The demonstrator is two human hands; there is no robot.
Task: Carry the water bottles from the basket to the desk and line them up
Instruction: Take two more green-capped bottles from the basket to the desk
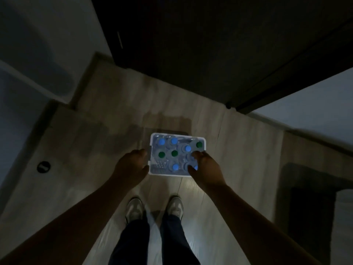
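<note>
A white basket [204, 140] stands on the wooden floor in front of my feet. Several water bottles stand upright in it, some with blue caps [162, 141] and some with green caps [174, 153]. My left hand [131, 165] hovers at the basket's left rim, fingers relaxed and holding nothing. Over the basket's right side, my right hand [205, 169] has its fingers curled down around the top of a blue-capped bottle [195, 167]; most of that bottle is hidden beneath the hand. The scene is dim.
A dark door or cabinet [191, 44] rises behind the basket. A pale surface [315, 104] lies at the right and a pale wall at the left. A round black floor fitting [43, 166] sits left. My shoes [134, 208] stand just behind the basket.
</note>
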